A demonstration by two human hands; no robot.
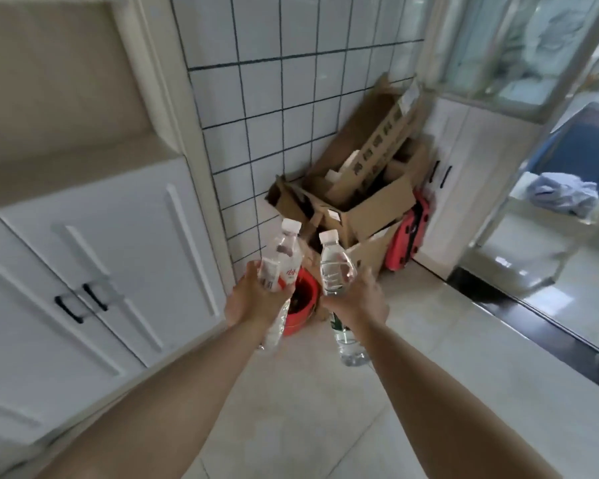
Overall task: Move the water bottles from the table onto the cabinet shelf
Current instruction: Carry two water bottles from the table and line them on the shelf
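Observation:
My left hand (pixel 253 299) grips a clear water bottle with a white cap and a red-and-white label (pixel 286 252) around its middle. In my right hand (pixel 358 299) is a second clear bottle with a white cap and a green label (pixel 334 262). Both bottles are held out in front of me above the floor, caps pointing away. The white cabinet (pixel 94 257) stands at the left, with its open beige shelf recess (pixel 49 98) above two shut doors with black handles. The table is out of view.
A white tiled wall (pixel 291 98) runs behind the bottles. Cardboard boxes (pixel 360 198) are piled in the corner, with a red bucket (pixel 301 305) and a red case (pixel 408 236) beside them. A glass door frame (pixel 540 98) is at the right.

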